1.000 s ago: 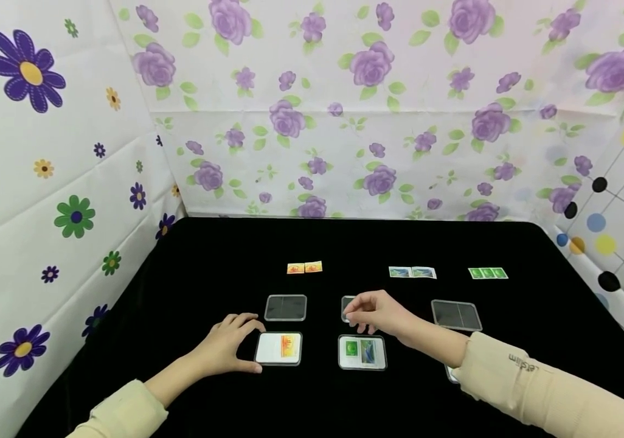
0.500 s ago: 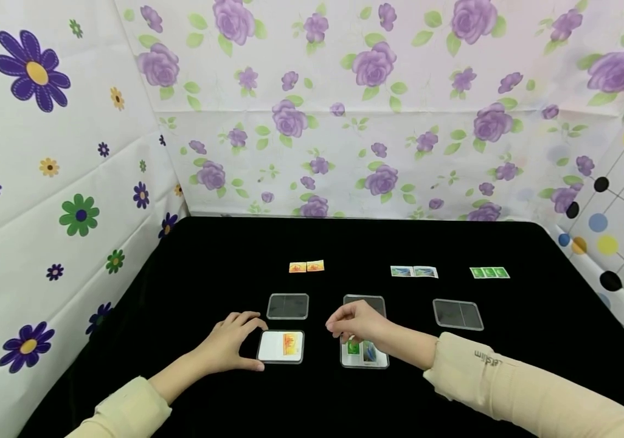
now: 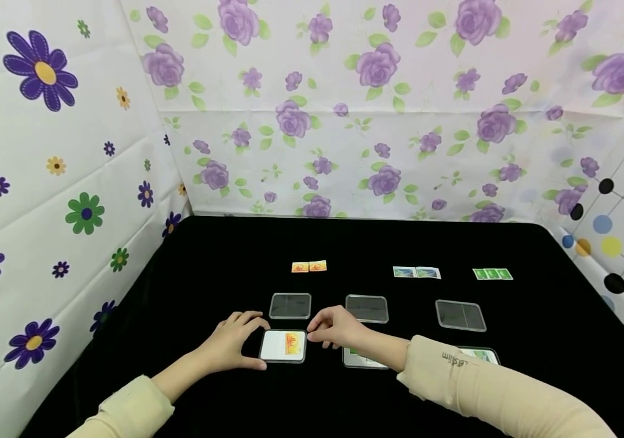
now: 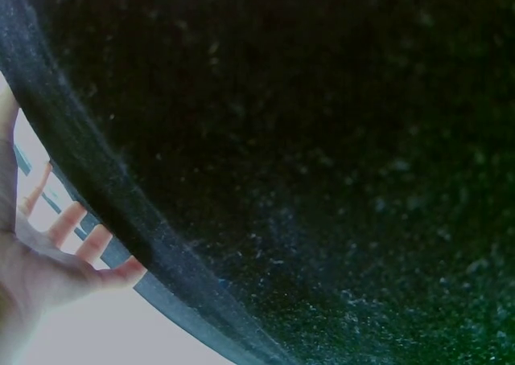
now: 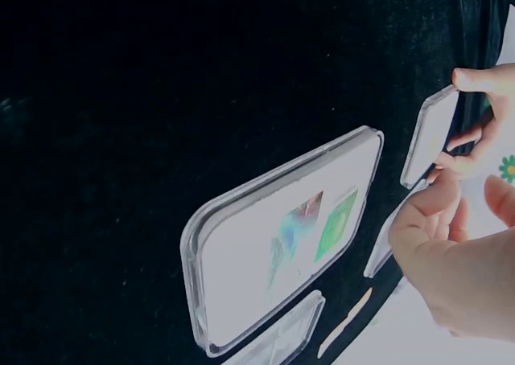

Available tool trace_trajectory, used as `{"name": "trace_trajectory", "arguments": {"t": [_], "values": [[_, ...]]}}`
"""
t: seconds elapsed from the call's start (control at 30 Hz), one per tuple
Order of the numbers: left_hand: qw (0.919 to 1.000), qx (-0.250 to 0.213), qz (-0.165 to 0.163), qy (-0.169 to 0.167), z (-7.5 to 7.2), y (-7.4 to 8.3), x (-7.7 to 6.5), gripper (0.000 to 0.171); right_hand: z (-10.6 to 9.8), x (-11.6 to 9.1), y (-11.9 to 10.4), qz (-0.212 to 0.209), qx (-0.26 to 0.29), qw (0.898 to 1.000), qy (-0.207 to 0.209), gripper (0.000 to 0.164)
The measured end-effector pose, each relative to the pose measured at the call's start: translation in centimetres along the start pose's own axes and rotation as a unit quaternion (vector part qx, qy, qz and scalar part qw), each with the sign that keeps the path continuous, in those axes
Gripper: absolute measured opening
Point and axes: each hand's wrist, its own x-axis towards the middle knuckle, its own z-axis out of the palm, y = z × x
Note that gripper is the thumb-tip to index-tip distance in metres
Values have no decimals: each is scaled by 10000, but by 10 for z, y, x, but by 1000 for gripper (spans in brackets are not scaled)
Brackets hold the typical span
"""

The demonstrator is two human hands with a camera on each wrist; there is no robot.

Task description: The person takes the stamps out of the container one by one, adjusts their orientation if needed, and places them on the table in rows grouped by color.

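My left hand (image 3: 227, 347) grips the left side of a clear case (image 3: 272, 347), thumb at the near corner and fingers at the far one. White backing with one orange stamp (image 3: 293, 344) lies in that case. My right hand (image 3: 336, 327) has its fingertips at the case's right edge, thumb and index close together in the head view; I cannot tell whether a small thing is between them. In the right wrist view, the right hand (image 5: 451, 244) has curled fingers. Under my right forearm lies another case (image 3: 364, 360), with green and blue stamps (image 5: 298, 228) in it.
A row of clear lids lies behind: left (image 3: 290, 306), middle (image 3: 367, 309) and right (image 3: 461, 315). Farther back lie orange stamps (image 3: 309, 266), blue stamps (image 3: 416, 272) and green stamps (image 3: 492, 274). My right sleeve partly covers a third case (image 3: 481, 354).
My right hand has moved left, from over the middle lid, past the middle case, to the right edge of the left case. My left hand has stayed at that case.
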Motion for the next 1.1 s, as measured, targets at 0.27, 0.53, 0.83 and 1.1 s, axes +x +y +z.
{"name": "trace_trajectory", "arguments": {"t": [0.27,0.53,0.83,1.1], "values": [[10000,51,47,-10,0,0,1,67,8,9,10,-650,-309,9974,32,26],[10000,3,16,-51,2,2,2,67,26,5,19,-662,-1008,9908,616,38],[10000,-6,24,-3,1,0,1,67,32,2,19,-839,-1633,9805,701,47],[10000,6,78,41,3,-3,-1,67,39,7,23,-832,-1983,9720,948,46]]}}
